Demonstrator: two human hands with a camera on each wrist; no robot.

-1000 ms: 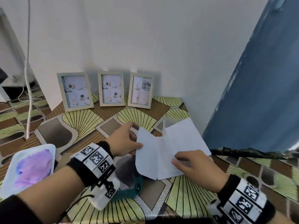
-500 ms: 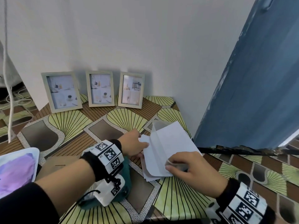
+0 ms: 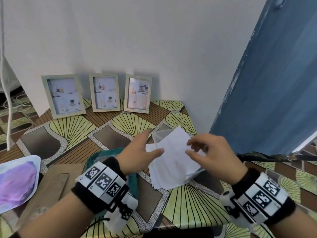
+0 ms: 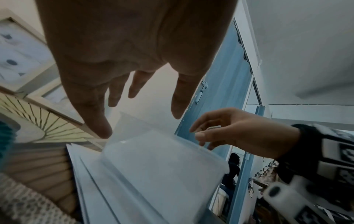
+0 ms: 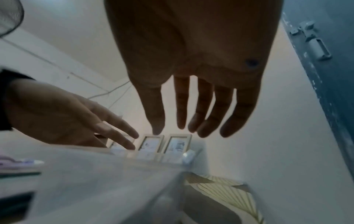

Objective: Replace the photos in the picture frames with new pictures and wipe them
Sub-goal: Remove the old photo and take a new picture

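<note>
Three picture frames (image 3: 63,96) seen upright in row against wall at far edge of surface (image 3: 192,206) in head view; only two made out, blurred, in right wrist view. Left hand (image 3: 139,152) and right hand (image 3: 211,155) held above paper stack (image 3: 171,162), fingers spread, nothing gripped. Stack laid on surface near right edge, long axis slanted toward far right corner.

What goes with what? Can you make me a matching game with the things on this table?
Things:
1. three pale wooden picture frames
2. stack of white paper sheets
3. teal fringed cloth
4. white pouch with a purple picture

Places:
A. at the table's left edge
B. standing against the white wall
C. beneath the left wrist
D. between the two hands

Pairs: 1-B, 2-D, 3-C, 4-A
</note>
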